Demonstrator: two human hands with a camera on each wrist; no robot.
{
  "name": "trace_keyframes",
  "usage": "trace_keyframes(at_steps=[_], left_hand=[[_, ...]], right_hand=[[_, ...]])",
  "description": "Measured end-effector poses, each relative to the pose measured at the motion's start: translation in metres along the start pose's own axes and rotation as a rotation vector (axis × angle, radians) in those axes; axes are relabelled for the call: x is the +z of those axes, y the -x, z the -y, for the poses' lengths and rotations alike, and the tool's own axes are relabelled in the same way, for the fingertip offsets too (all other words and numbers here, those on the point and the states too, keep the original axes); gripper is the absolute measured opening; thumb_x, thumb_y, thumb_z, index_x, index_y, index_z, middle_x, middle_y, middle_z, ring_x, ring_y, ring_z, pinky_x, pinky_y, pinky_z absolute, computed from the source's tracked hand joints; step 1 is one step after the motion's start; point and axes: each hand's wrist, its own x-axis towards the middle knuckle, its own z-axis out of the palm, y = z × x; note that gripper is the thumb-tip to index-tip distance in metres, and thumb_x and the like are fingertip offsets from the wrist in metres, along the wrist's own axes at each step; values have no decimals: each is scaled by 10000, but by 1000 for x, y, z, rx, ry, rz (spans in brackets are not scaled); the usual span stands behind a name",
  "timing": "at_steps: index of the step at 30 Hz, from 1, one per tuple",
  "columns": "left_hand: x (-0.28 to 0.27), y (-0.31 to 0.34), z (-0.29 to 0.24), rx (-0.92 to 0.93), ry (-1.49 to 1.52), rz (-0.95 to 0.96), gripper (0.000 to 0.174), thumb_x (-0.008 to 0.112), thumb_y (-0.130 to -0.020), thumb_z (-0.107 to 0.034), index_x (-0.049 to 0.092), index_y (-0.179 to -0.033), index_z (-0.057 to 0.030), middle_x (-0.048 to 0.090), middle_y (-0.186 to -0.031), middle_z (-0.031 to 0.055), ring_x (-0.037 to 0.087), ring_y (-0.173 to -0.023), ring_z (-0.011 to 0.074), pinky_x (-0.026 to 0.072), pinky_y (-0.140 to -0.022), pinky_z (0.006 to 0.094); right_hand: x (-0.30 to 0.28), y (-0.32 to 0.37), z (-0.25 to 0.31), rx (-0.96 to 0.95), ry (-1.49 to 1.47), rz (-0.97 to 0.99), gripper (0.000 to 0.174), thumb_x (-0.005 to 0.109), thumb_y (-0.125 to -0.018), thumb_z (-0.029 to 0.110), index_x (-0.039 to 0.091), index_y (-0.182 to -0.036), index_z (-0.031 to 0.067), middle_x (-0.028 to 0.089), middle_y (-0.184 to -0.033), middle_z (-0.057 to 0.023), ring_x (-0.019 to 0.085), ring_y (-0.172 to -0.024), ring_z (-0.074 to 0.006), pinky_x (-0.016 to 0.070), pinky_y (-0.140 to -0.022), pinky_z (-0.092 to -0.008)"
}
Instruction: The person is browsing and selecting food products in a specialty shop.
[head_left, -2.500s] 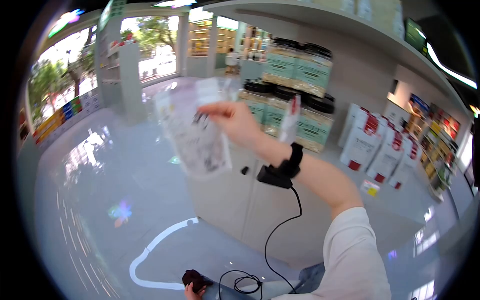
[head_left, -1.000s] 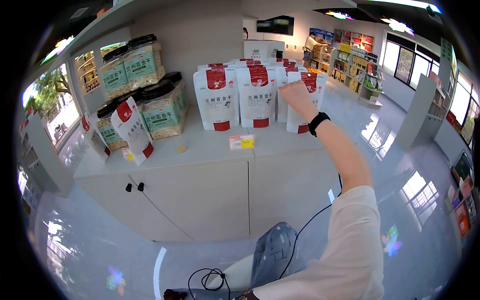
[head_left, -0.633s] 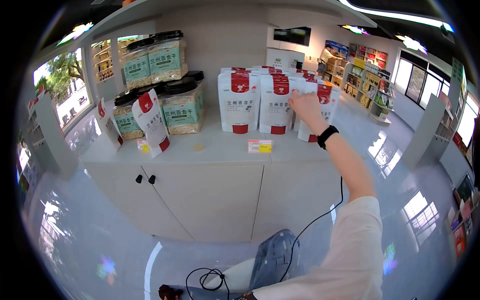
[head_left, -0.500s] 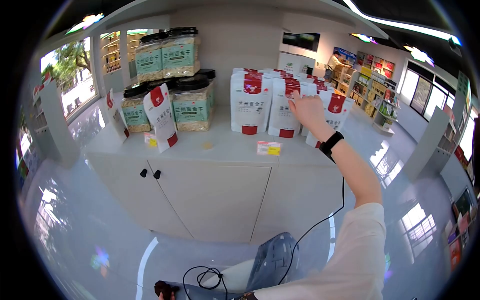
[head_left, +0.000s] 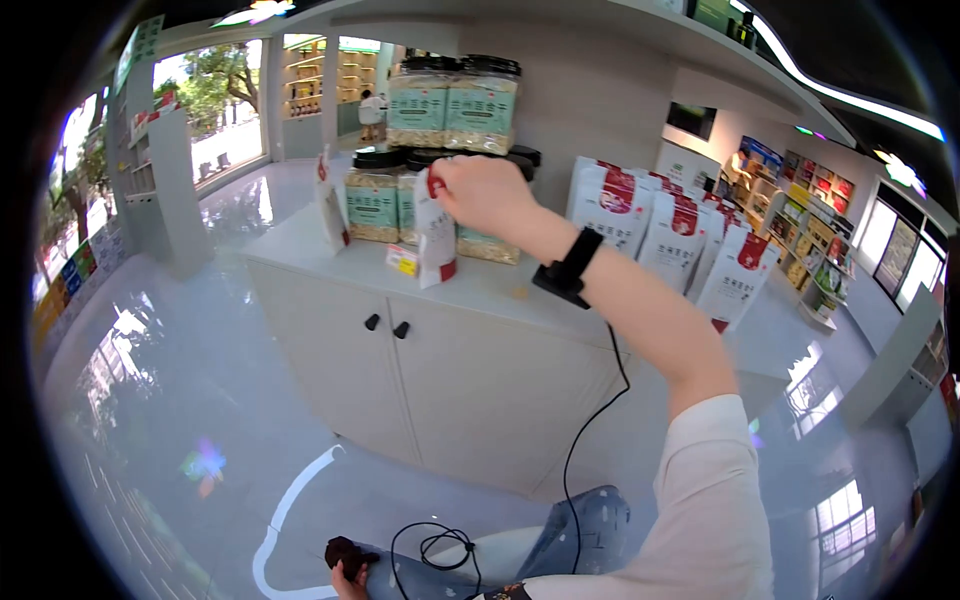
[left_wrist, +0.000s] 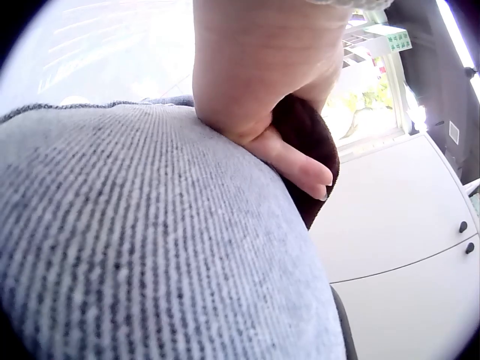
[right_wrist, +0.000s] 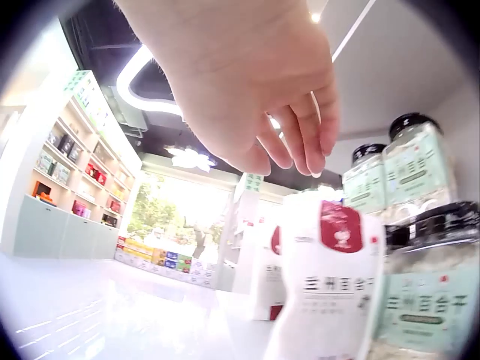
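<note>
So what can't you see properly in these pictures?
Head view: the right hand covers the top of the white pouch with a red label, so any grip is hidden.
Left wrist view: the left hand wraps the dark soft lump; I cannot tell what it is.
Head view: the yellow price tag print is too small.

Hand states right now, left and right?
Left hand: grips a dark object.
Right hand: open, just above the white pouch, holding nothing.
</note>
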Motion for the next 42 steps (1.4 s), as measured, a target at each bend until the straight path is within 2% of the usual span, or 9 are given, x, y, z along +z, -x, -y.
trace_keyframes(at_steps=[4,12,14,19,24,28,33,38,42], left_hand=[[4,3,-5,-13,9,-15,339,483,-868,-206,509,-1108,32,574,-1066,147,560,-985,258,505,-807,386],[18,26,-25,44,6,-39,333,491,-869,-233,494,-1095,12,554,-1057,163,573,-938,276,529,-752,387],[-59,-37,39,409,-500,29,295,470,-887,-211,499,-1076,13,565,-1042,153,584,-906,258,529,-743,355],[5,12,-21,199,-435,64,274,494,-883,-157,488,-1095,16,559,-1068,138,579,-916,255,509,-772,337],[-1,-7,-14,-70,54,-85,283,498,-882,-205,485,-1083,-6,547,-1037,136,591,-886,307,534,-695,382],[-99,-83,72,256,-442,-5,402,567,-850,-167,425,-1218,-87,513,-1130,163,509,-1035,393,491,-802,454],[-19,-30,-5,45,-90,14,379,562,-852,-153,437,-1199,-65,522,-1126,159,518,-1022,365,485,-810,431],[-3,-24,-19,-12,-71,30,357,557,-854,-139,449,-1181,-44,532,-1122,155,527,-1009,337,479,-819,407],[3,-20,-17,-40,-76,42,339,552,-856,-128,459,-1166,-27,539,-1119,152,534,-998,314,474,-826,388]], right_hand=[[56,-58,65,-55,-136,-41,195,523,-759,210,557,-884,64,589,-827,-126,596,-765,-301,482,-641,-405],[148,-159,113,564,-571,95,406,557,-781,341,542,-1001,0,603,-964,-211,582,-904,-364,466,-764,-432],[167,-172,111,669,-661,47,467,563,-782,370,525,-1032,-24,596,-977,-235,576,-926,-369,460,-785,-424],[181,-191,108,804,-666,-154,449,540,-804,319,478,-1120,7,597,-1025,-189,572,-938,-356,453,-791,-436],[231,-213,74,320,-617,-68,273,480,-774,203,590,-996,88,615,-958,-162,582,-876,-363,457,-769,-441],[215,-219,97,216,-485,-98,228,465,-732,193,644,-738,51,617,-805,-203,592,-806,-376,465,-722,-455],[117,-225,116,207,-638,-120,298,476,-709,256,617,-581,26,583,-496,-78,608,-546,-226,480,-570,-339],[0,-174,94,-61,-1418,594,311,430,-788,173,638,-761,-57,661,-803,-157,652,-732,-185,519,-689,-254],[-69,-115,41,-185,-1399,659,308,555,-822,174,578,-937,-111,641,-940,-157,645,-817,-175,512,-762,-221]])
